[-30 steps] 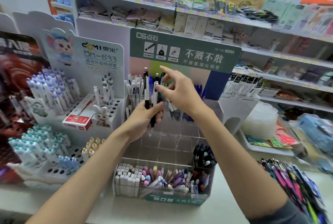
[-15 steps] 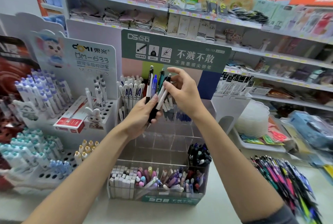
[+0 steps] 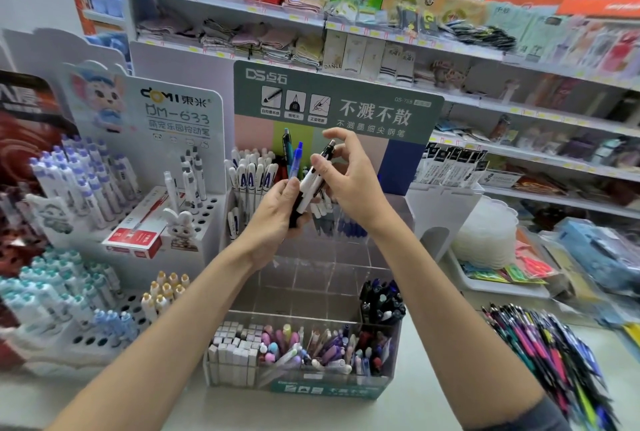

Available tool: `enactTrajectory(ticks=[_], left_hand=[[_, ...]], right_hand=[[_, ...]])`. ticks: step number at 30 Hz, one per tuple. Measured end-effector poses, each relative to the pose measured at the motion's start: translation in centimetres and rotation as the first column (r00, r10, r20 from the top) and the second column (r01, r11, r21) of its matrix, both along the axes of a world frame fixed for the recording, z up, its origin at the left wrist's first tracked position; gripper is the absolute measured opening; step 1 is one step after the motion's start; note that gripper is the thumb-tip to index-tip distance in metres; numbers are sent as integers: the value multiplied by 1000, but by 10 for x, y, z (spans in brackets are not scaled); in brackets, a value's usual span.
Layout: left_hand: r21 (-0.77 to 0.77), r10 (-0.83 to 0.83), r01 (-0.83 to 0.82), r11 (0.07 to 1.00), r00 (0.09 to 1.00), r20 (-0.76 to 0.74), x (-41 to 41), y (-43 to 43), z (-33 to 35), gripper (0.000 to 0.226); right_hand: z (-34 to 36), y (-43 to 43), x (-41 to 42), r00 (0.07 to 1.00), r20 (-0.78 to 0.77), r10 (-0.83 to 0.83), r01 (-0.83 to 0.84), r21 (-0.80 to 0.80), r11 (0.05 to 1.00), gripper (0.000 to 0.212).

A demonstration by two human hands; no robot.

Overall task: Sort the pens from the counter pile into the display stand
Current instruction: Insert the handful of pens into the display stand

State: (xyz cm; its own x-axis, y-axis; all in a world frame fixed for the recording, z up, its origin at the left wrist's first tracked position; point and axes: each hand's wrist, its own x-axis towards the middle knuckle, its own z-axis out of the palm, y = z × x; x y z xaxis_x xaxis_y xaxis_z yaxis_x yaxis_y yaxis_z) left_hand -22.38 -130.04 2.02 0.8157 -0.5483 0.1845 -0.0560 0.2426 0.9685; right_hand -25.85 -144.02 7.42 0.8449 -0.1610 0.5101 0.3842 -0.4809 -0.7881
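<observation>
My left hand [image 3: 277, 219] is above the display stand [image 3: 311, 278], fingers wrapped round a bunch of pens [image 3: 294, 167]. My right hand [image 3: 353, 181] pinches the white-and-black pen [image 3: 313, 181] near its top. Risk: pulling it free may loosen its neighbours, and they would drop into the wrong compartments. The counter pile [image 3: 554, 354] lies on the surface, right of the stand.

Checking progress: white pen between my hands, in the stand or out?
Out: left hand and right hand hold the white pen above the stand.

I get one head-worn view (wide-angle, edges bowed), facing forward and down, close to the display stand [image 3: 311, 292] mid-frame, worktop [image 3: 311, 413] along the bottom, shelves [image 3: 398, 37] across the top.
</observation>
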Motion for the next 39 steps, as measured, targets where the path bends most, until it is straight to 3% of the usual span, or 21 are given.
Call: enactTrajectory(ticks=[4,7,11,14,23,27,34,39], left_hand=[[32,49,-51,998,998,48,-3,-6,4,29],[12,57,-57,998,997,44,-3,-9,7,26],[-49,158,-158,986,987,0,9,-3,2,18],[-38,202,-202,979,979,8,14,3,-4,16],[-67,194,-193,979,981,13,15,4,-10,17],[-61,195,-194,979,981,17,17,7,-13,18],[-55,168,-168,984,986,-5,19,6,-15,18],[-64,151,-152,986,988,-10,19,4,-16,18]], right_hand=[[-2,-3,3,999,-51,-9,1,-151,989,34],[0,-8,1,997,-75,2,-13,-148,989,34],[13,-39,1,992,17,-126,127,-72,989,30],[20,-56,5,977,70,-200,210,-177,961,31],[-1,-44,24,969,-4,-247,204,-552,809,39],[-23,-39,29,963,46,-264,213,-729,651,43],[-46,-43,35,884,323,-337,458,-744,486,39],[-65,-44,29,915,225,-335,356,-841,407,62]])
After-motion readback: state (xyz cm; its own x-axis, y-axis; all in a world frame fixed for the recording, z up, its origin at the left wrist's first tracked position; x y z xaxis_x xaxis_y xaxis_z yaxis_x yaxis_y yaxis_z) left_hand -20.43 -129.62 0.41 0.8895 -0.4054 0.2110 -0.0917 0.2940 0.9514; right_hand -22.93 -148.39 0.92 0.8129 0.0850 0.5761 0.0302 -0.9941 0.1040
